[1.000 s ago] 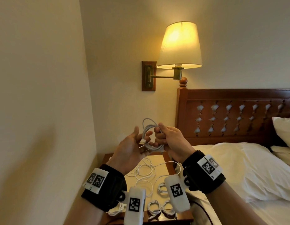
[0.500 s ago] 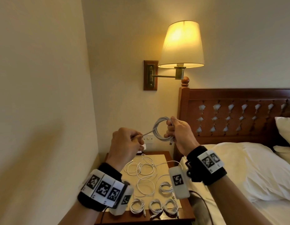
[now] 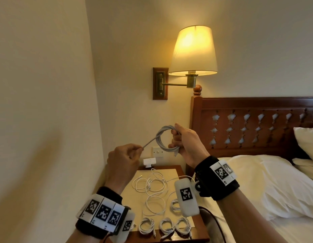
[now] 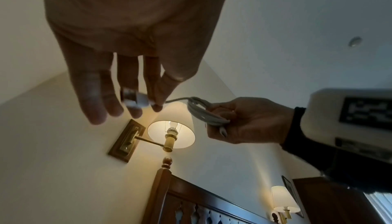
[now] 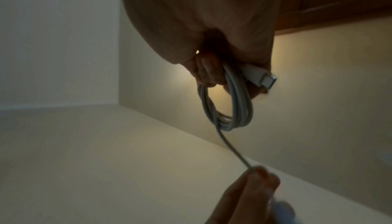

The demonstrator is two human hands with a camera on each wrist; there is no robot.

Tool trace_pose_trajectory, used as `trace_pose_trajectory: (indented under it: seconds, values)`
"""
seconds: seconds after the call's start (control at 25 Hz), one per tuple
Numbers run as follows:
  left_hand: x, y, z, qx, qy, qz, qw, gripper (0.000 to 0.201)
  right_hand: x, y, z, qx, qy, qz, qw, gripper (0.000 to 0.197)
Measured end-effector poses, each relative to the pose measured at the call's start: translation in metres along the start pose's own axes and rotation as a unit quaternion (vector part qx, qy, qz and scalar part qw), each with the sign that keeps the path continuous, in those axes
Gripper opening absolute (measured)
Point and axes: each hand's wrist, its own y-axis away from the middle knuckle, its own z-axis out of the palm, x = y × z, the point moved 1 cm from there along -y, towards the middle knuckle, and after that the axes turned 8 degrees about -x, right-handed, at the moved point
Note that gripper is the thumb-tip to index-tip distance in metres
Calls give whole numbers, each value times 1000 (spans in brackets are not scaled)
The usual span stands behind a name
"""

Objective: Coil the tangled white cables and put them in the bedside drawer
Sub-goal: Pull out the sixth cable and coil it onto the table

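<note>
Holding cable coil (image 3: 165,140) in right hand (image 3: 186,143), raised above counter (image 3: 184,172); left hand (image 3: 123,158) pinches free end taut. We judge risk: loose grip lets loops spring apart, retangling.

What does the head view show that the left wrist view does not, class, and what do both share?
Head view only: the wooden bedside table, its loose tangled white cables and three small coiled white cables.

Left wrist view only: the white plug end pinched in the left hand's fingers.

Both: the right hand gripping the coiled white cable, and the lit wall lamp.
</note>
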Motion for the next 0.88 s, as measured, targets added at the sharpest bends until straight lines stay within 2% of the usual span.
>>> trace_pose_trajectory:
  seconds: [0.12,0.24,0.36,0.48,0.52,0.64,0.68,0.72,0.8,0.84,0.88]
  values:
    - [4,6,18,-22,87,-31,995,7,11,1,5,1,-92,24,996,39]
    - [11,6,31,-10,250,-86,964,7,16,5,5,4,-153,41,987,39]
    - [15,3,40,3,387,-178,905,11,19,9,9,10,-170,35,985,37]
    - [17,3,48,-76,518,-259,812,16,24,6,13,25,-161,26,986,37]
    - [18,5,50,-108,536,-277,790,20,26,4,13,32,-148,28,988,38]
    - [25,11,50,-150,569,-270,762,28,31,-1,15,38,-112,26,993,39]
    - [31,13,50,-156,573,-255,763,33,31,-2,15,33,-102,22,994,38]
    - [37,14,48,-160,547,-246,784,38,30,-3,15,21,-98,22,995,37]
    - [45,11,44,-158,403,-241,869,41,25,-3,14,-25,-110,36,993,35]
    - [46,8,41,-163,328,-236,900,41,21,-2,11,-48,-114,47,991,34]
    - [46,5,37,-180,285,-226,914,39,17,0,8,-68,-108,56,990,35]
